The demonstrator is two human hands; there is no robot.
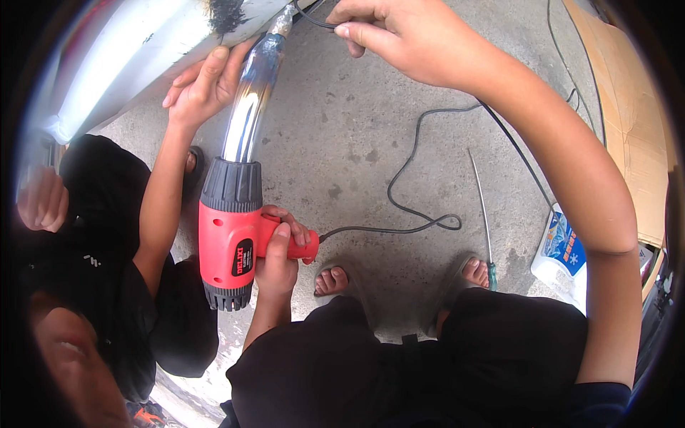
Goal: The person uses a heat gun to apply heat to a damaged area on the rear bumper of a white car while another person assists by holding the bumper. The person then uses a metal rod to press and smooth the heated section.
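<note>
My left hand [279,260] is wrapped around the handle of a red and black heat gun [227,221]. Its long chrome nozzle [250,107], darkened by heat toward the far end, points up to the edge of a white curved panel [153,36] with a scorched black patch. Close to the nozzle tip, my right hand [374,28] pinches a thin black strand [314,20] that curves toward the panel; where the strand's far end lies is cut off by the frame. Another person's hand [203,85] reaches up under the panel's edge, left of the nozzle.
A black cord [399,203] loops over the concrete floor from the gun's handle. Right of my feet lies a long screwdriver [484,207] with a green handle. A white and blue jug [560,253] and cardboard [631,121] are at the right. The other person crouches at the left.
</note>
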